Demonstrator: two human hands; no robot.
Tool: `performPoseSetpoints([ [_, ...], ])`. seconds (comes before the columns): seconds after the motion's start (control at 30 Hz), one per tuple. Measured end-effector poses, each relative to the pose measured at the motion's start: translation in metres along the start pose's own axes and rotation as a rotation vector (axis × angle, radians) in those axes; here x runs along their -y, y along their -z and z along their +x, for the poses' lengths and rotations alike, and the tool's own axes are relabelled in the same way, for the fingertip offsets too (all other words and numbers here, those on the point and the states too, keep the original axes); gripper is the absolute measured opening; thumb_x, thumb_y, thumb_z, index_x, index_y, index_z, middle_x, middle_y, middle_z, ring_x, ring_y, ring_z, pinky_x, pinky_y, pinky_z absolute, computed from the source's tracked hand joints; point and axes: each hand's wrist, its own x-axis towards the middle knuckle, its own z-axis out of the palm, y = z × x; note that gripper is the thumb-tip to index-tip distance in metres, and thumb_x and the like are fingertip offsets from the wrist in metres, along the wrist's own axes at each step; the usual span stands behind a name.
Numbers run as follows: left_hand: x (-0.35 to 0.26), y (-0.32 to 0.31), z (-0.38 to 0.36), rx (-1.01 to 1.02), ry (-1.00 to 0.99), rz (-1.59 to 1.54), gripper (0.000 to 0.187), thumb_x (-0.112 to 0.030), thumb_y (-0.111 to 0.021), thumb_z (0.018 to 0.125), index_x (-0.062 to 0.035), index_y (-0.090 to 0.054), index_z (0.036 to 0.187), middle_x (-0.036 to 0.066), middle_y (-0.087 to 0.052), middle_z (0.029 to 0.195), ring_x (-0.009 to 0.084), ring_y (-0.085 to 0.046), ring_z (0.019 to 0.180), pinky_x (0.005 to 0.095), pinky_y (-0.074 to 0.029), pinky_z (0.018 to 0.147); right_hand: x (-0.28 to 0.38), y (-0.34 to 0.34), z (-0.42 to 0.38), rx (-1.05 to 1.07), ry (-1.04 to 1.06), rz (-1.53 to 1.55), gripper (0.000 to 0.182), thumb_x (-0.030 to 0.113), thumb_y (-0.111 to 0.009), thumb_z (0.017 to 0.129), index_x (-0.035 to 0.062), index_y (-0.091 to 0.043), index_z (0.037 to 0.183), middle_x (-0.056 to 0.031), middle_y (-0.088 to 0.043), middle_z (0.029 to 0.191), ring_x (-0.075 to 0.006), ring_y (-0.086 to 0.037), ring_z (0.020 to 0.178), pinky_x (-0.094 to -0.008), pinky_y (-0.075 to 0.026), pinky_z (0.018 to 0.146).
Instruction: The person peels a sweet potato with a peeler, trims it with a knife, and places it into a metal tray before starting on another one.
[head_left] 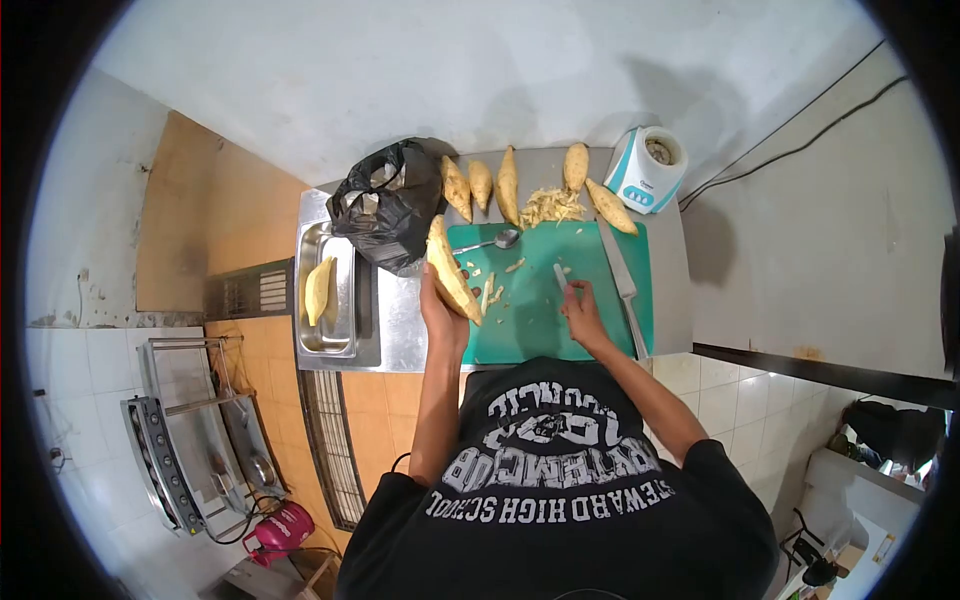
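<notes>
Tuber (453, 275), tilted in left grip (440, 308), far end jutting beyond.

Blender base (642, 178): at your counter's (398, 325) far right corner
Metal rack (160, 465): to your counter's left
Pink cylinder (285, 527): also left of your counter

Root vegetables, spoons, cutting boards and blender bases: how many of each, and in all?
Root vegetables: 7 (1 in the left hand, 1 in the steel tray, 5 near the wall)
Spoons: 1
Cutting boards: 1
Blender bases: 1
Total: 10
</notes>
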Motion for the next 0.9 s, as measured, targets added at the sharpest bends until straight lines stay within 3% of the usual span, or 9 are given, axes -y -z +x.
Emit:
performPoseSetpoints([
  [0.1,0.003,0.002,-0.002,0.050,0.003,0.071,0.048,-0.045,-0.053,0.102,-0.0080,-0.052,0.133,0.004,-0.058,0.113,0.0182,-0.056,0.101,0.0389,-0.052,0.078,0.000,0.002,0.001,-0.077,-0.007,0.023,0.050,0.057,-0.046,0.105,0.0178,-0.038,0.135,0.0007,-0.047,0.076,-0.0062,-0.033,0.049,-0.0259,-0.028,0.040],
  [0.2,0.007,-0.004,-0.005,0.118,-0.011,0.289,0.044,-0.035,-0.062,0.099,-0.0065,-0.053,0.131,0.003,-0.058,0.110,0.0160,-0.057,0.097,0.0350,-0.053,0.075,0.028,0.012,-0.003,0.128,-0.261,0.260,0.050,0.059,-0.045,0.105,0.0224,-0.040,0.138,0.0023,-0.041,0.074,-0.0060,-0.030,0.048,-0.0243,-0.026,0.040],
  [0.23,0.004,-0.012,-0.010,0.105,0.008,0.202,0.035,-0.018,-0.071,0.094,-0.0067,-0.059,0.125,0.000,-0.060,0.098,0.0111,-0.059,0.085,0.0299,-0.054,0.067,0.038,0.017,-0.006,0.317,-0.295,0.411,0.050,0.058,-0.044,0.106,0.0259,-0.039,0.143,0.0025,-0.038,0.073,-0.0057,-0.028,0.049,-0.0230,-0.026,0.041],
  [0.37,0.008,-0.020,-0.011,0.152,0.085,0.195,0.037,-0.033,-0.058,0.101,-0.0077,-0.056,0.128,0.002,-0.060,0.102,0.0138,-0.058,0.089,0.0323,-0.052,0.069,0.075,0.015,-0.038,0.749,-0.212,0.723,0.051,0.054,-0.041,0.108,0.0369,-0.031,0.155,0.0029,-0.034,0.074,-0.0047,-0.026,0.050,-0.0201,-0.025,0.043],
  [0.5,0.021,-0.015,-0.004,0.288,0.208,-0.087,0.047,-0.046,-0.042,0.105,-0.0099,-0.054,0.133,0.004,-0.059,0.105,0.0186,-0.057,0.092,0.0376,-0.051,0.073,0.096,0.005,-0.049,0.755,-0.129,0.676,0.052,0.052,-0.039,0.109,0.0398,-0.025,0.158,0.0029,-0.035,0.077,-0.0040,-0.027,0.052,-0.0196,-0.025,0.045],
  [0.7,0.023,-0.031,-0.013,0.248,0.216,-0.159,0.044,-0.045,-0.040,0.108,-0.0101,-0.055,0.131,0.003,-0.060,0.107,0.0188,-0.059,0.095,0.0420,-0.051,0.079,0.134,-0.010,-0.062,0.619,0.090,0.445,0.052,0.046,-0.038,0.111,0.0305,-0.027,0.159,0.0026,-0.035,0.080,-0.0047,-0.029,0.056,-0.0188,-0.027,0.046],
  [0.8,0.028,-0.030,-0.011,0.233,0.181,-0.128,0.046,-0.045,-0.038,0.109,-0.0096,-0.053,0.134,0.004,-0.061,0.110,0.0197,-0.060,0.100,0.0435,-0.052,0.083,0.139,-0.025,-0.060,0.418,0.304,0.054,0.046,0.035,-0.041,0.111,0.0182,-0.039,0.154,-0.0023,-0.056,0.087,-0.0112,-0.048,0.058,-0.0261,-0.042,0.051],
  [0.87,0.029,-0.032,-0.012,0.248,0.164,-0.107,0.046,-0.044,-0.036,0.109,-0.0092,-0.052,0.136,0.004,-0.062,0.112,0.0204,-0.061,0.104,0.0441,-0.053,0.087,0.148,-0.044,-0.059,0.129,0.950,-0.330,0.041,0.027,-0.047,0.109,0.0128,-0.049,0.147,-0.0139,-0.071,0.107,-0.0290,-0.070,0.080,-0.0365,-0.054,0.071],
  [0.9,0.027,-0.038,-0.016,0.254,0.152,-0.120,0.047,-0.043,-0.035,0.110,-0.0089,-0.051,0.138,0.005,-0.062,0.115,0.0208,-0.061,0.107,0.0431,-0.052,0.091,0.159,-0.045,-0.066,0.127,0.949,-0.328,0.041,0.027,-0.047,0.109,0.0128,-0.049,0.147,-0.0139,-0.071,0.107,-0.0290,-0.070,0.080,-0.0365,-0.054,0.071],
])
